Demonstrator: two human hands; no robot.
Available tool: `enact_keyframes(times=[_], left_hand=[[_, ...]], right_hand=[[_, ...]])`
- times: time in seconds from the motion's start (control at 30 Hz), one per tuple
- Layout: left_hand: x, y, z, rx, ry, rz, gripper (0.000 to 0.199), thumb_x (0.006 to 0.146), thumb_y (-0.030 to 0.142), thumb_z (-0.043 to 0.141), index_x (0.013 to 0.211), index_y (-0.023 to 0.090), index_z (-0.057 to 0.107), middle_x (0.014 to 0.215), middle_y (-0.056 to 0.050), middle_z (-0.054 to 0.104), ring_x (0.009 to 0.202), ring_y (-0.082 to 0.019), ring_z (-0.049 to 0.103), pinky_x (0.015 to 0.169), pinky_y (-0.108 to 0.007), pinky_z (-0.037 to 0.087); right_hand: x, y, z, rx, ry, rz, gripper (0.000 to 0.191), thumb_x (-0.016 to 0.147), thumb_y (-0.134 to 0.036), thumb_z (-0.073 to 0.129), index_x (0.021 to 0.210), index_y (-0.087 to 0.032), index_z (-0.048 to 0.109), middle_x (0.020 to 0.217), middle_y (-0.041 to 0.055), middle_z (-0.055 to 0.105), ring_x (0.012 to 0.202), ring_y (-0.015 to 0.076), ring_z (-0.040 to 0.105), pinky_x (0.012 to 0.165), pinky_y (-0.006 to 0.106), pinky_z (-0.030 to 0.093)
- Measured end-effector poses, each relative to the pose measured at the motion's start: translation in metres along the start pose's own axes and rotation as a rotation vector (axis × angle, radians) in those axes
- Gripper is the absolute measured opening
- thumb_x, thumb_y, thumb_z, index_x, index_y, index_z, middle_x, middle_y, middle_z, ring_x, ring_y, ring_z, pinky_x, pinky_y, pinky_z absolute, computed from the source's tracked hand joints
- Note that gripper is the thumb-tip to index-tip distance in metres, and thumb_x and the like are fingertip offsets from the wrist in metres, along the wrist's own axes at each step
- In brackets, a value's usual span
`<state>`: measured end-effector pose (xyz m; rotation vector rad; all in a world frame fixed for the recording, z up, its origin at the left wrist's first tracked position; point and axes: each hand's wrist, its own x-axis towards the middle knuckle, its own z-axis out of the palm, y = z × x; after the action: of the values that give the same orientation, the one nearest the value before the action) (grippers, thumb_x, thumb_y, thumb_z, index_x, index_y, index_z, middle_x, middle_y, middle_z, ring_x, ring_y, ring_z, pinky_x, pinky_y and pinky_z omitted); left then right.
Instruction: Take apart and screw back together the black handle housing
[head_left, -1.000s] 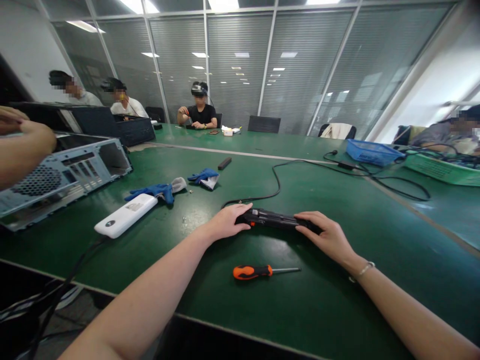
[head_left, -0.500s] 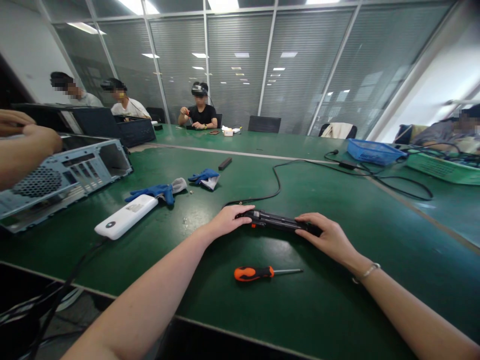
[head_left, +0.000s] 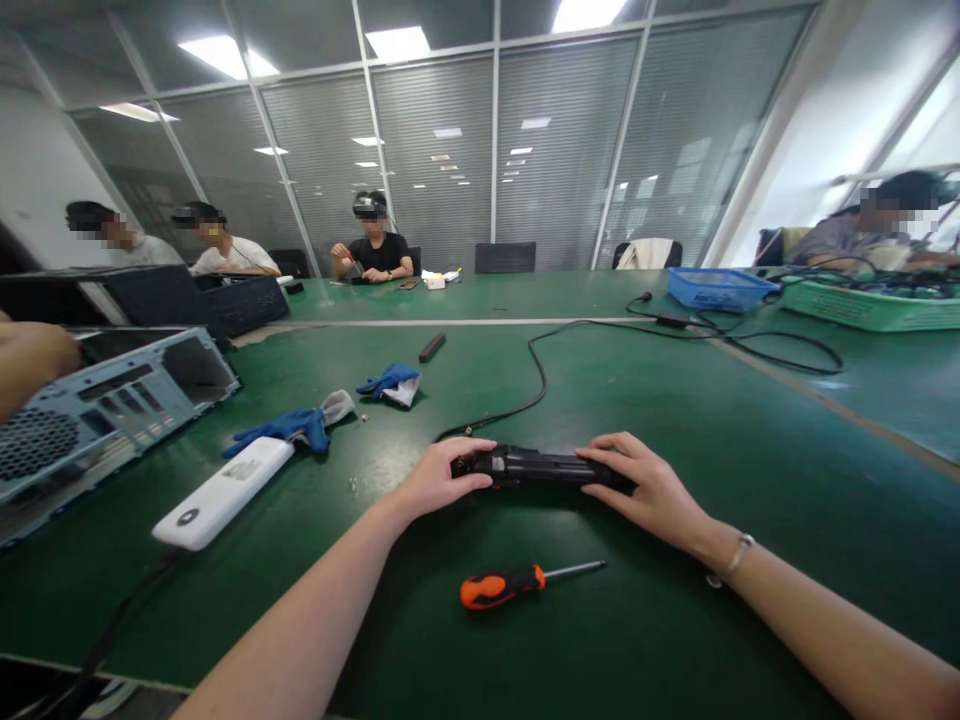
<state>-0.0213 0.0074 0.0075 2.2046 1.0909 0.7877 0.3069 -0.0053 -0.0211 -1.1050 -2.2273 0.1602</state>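
Note:
A long black device (head_left: 544, 468) lies across the green table (head_left: 675, 620) in front of me. My left hand (head_left: 442, 477) grips its left end, thumb on the near side and fingers on the far side. Around the right end is my right hand (head_left: 637, 480), holding it the same way. A black cable (head_left: 541, 375) runs from near my left hand toward the back right. Nearer to me than the device lies a screwdriver (head_left: 501, 587) with an orange and black handle, its tip pointing right; neither hand touches it.
Blue gloves (head_left: 289, 428) and a white power bank (head_left: 225, 492) are on the left, beside an open metal computer case (head_left: 127, 410) with another person's arm over it. A dark bar (head_left: 433, 348) lies farther back. Blue (head_left: 720, 290) and green baskets (head_left: 870, 306) stand at the back right.
The view has shifted, so most things sit lower and farther left. The device has rolled slightly between my hands, and its orange part barely shows. Both hands still hold it.

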Motion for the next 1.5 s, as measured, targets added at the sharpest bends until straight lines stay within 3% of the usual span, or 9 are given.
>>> enact_keyframes(times=[0.1,0.4,0.6,0.83,1.03,1.17,1.33,1.43,1.5], left_hand=[[0.000,-0.003,0.000,0.017,0.001,0.043,0.056,0.072,0.024,0.077,0.125,0.024,0.061,0.126,-0.005,0.064,0.116,-0.025,0.058,0.103,-0.038,0.042],[0.004,-0.009,0.003,0.118,0.049,0.158,0.045,0.086,0.026,0.064,0.130,0.025,0.055,0.132,-0.004,0.060,0.123,-0.022,0.054,0.107,-0.039,0.039],[0.003,-0.008,0.001,0.103,0.039,0.124,0.046,0.083,0.029,0.067,0.127,0.022,0.057,0.129,-0.005,0.062,0.122,-0.024,0.055,0.108,-0.040,0.039],[0.004,-0.007,0.001,0.099,0.025,0.096,0.046,0.075,0.021,0.074,0.120,0.019,0.063,0.123,-0.006,0.066,0.117,-0.024,0.059,0.105,-0.037,0.041],[0.006,-0.005,0.003,0.155,-0.034,0.075,0.046,0.081,0.021,0.067,0.127,0.021,0.057,0.127,-0.005,0.063,0.118,-0.024,0.057,0.105,-0.037,0.040],[0.010,0.000,0.004,0.171,-0.059,0.029,0.046,0.078,0.017,0.068,0.123,0.020,0.058,0.124,-0.006,0.063,0.115,-0.025,0.058,0.103,-0.038,0.041],[0.008,0.004,0.006,0.149,-0.053,-0.004,0.042,0.075,0.019,0.070,0.116,0.019,0.058,0.119,-0.006,0.063,0.108,-0.025,0.060,0.096,-0.037,0.044],[0.005,0.003,0.010,0.138,-0.022,0.027,0.039,0.080,0.030,0.068,0.116,0.020,0.057,0.117,-0.006,0.063,0.106,-0.024,0.060,0.094,-0.037,0.045],[0.004,0.001,0.014,0.161,0.046,0.047,0.039,0.078,0.026,0.070,0.114,0.020,0.058,0.116,-0.006,0.064,0.107,-0.024,0.059,0.097,-0.037,0.043]], right_hand=[[0.001,0.001,0.000,0.004,0.001,0.018,0.039,0.085,-0.042,0.061,0.121,-0.029,0.062,0.115,0.0089,0.060,0.105,0.0263,0.057,0.089,0.042,0.052],[0.010,-0.002,-0.006,0.071,-0.032,0.119,0.037,0.086,-0.045,0.059,0.117,-0.027,0.064,0.115,0.0080,0.061,0.104,0.0259,0.058,0.088,0.041,0.052],[0.009,-0.004,-0.003,0.003,0.011,0.093,0.036,0.085,-0.042,0.061,0.117,-0.026,0.065,0.114,0.0080,0.062,0.104,0.0263,0.058,0.088,0.042,0.051],[0.008,-0.002,-0.004,-0.056,-0.014,0.044,0.036,0.083,-0.039,0.063,0.116,-0.024,0.066,0.113,0.0084,0.062,0.102,0.0254,0.059,0.087,0.042,0.052],[0.010,0.000,-0.003,-0.105,-0.043,0.056,0.036,0.082,-0.040,0.064,0.114,-0.025,0.066,0.115,0.0088,0.062,0.102,0.0264,0.059,0.086,0.043,0.052],[0.014,0.002,-0.006,-0.086,-0.099,0.057,0.037,0.081,-0.042,0.064,0.114,-0.024,0.066,0.117,0.0086,0.062,0.102,0.0261,0.061,0.087,0.042,0.052],[0.015,0.003,-0.006,-0.029,-0.180,0.091,0.038,0.082,-0.043,0.063,0.114,-0.024,0.064,0.105,0.0059,0.068,0.089,0.0218,0.065,0.081,0.037,0.053],[0.011,0.001,-0.005,-0.071,-0.147,0.077,0.038,0.082,-0.042,0.063,0.115,-0.023,0.062,0.109,0.0078,0.066,0.095,0.0238,0.064,0.083,0.040,0.053],[0.009,-0.006,-0.007,-0.119,-0.095,0.044,0.041,0.081,-0.043,0.064,0.115,-0.022,0.062,0.117,0.0108,0.062,0.104,0.0271,0.060,0.089,0.045,0.051]])
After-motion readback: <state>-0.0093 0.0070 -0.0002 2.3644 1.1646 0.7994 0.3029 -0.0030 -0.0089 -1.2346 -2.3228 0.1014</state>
